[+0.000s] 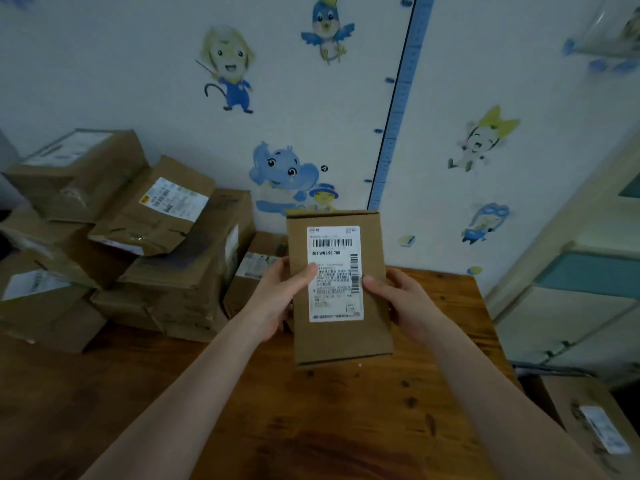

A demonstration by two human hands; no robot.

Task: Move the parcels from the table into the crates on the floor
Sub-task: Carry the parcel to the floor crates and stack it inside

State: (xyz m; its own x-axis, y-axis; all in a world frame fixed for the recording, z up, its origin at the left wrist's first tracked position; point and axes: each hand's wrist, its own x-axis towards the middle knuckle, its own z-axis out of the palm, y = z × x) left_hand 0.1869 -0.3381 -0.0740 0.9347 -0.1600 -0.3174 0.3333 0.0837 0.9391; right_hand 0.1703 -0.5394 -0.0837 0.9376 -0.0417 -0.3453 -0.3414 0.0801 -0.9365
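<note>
A small brown cardboard parcel (341, 337) with a white shipping label facing me is held upright above the wooden table (277, 410). My left hand (277, 299) grips its left edge, thumb on the label. My right hand (398, 299) grips its right edge, thumb on the front. A pile of several brown parcels (138, 237) is stacked on the table's left side against the wall. Another small parcel (252, 271) lies behind my left hand.
Low at the right, past the table edge, sits a labelled cardboard box (588, 427). A pale cabinet with teal panels (571, 306) stands at the right. The wall behind carries cartoon stickers and a blue height ruler (398, 98).
</note>
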